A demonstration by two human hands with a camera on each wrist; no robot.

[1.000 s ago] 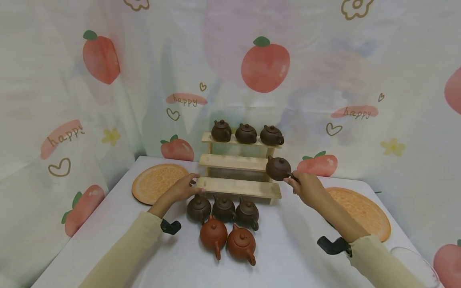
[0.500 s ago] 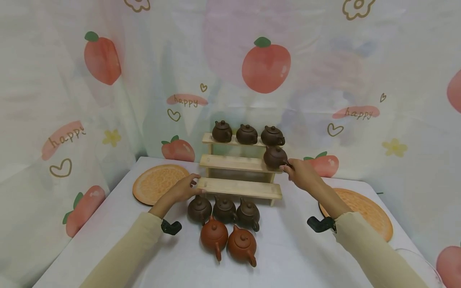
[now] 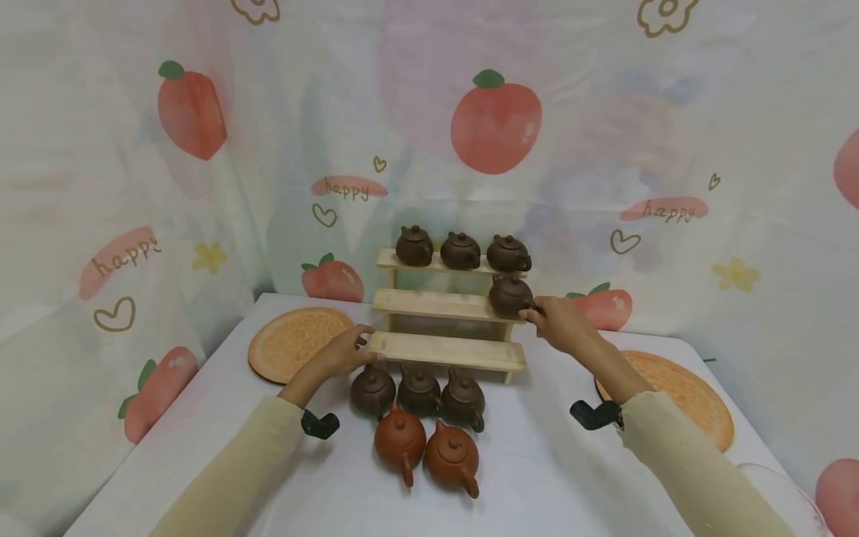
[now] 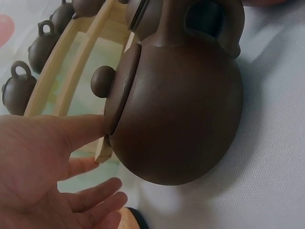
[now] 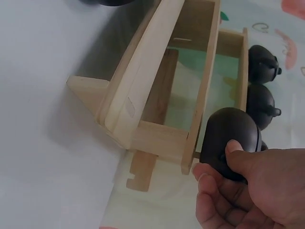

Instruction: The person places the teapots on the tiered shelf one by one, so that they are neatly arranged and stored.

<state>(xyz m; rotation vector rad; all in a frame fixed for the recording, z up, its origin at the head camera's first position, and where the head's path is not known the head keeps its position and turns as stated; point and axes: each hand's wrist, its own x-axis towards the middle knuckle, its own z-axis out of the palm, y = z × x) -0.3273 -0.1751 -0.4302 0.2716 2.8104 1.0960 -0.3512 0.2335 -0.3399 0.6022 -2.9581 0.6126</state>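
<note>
My right hand [image 3: 564, 322] pinches the handle of a dark brown teapot [image 3: 511, 296], which sits at the right end of the middle board of a wooden three-tier display stand [image 3: 446, 350]. In the right wrist view, thumb and fingers close on that teapot [image 5: 231, 131]. My left hand [image 3: 342, 352] holds the left end of the stand's lowest board between thumb and a finger. The left wrist view shows its other fingers spread, with a large dark teapot [image 4: 181, 109] close by. Three dark teapots [image 3: 460, 250] stand along the top board.
Before the stand are three dark teapots [image 3: 420, 390] and two reddish-brown teapots [image 3: 452, 456]. Round orange-patterned mats [image 3: 295, 344] lie left and right on the white table [image 3: 537, 485]. A clear rimmed object [image 3: 781, 492] sits at the right edge. Printed cloth hangs behind.
My right hand has moved the dark teapot up and slightly left, from in front of the stand onto the middle board's right end. The left hand stays in place.
</note>
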